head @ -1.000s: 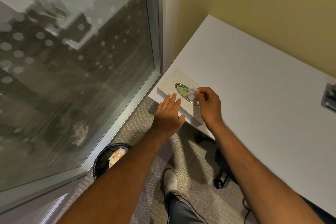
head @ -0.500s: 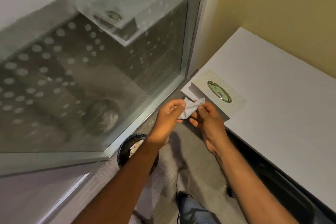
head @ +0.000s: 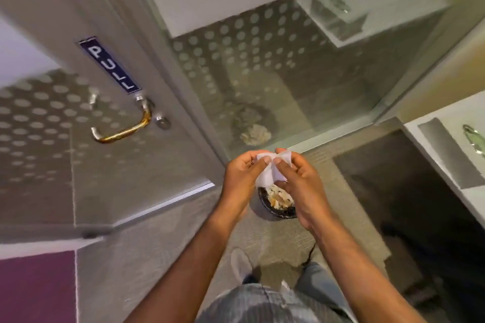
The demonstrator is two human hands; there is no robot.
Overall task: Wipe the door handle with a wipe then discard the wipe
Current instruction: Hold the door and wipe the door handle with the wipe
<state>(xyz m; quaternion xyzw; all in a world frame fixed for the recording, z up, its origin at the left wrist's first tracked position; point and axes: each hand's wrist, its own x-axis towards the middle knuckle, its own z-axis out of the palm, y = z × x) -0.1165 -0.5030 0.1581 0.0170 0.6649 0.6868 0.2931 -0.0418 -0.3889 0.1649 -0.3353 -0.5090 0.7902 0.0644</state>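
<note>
Grip: we are pinching the thin white paper wipe (head: pixel 273 170) between left hand (head: pixel 242 176) and right hand (head: pixel 299 181).
Handle: the curved brass-toned door handle (head: pixel 123 126) is sitting well left of our grip, unwiped.
Risk: we are judging the wipe may tear, or drop into the round black bin (head: pixel 275 204) just below our grip.

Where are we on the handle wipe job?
Done: a wipe is out and held between the left hand and right hand. In hand: both seem to be spreading it open. Left: wiping the door handle, untouched, then dropping the wipe in the bin below.
</note>
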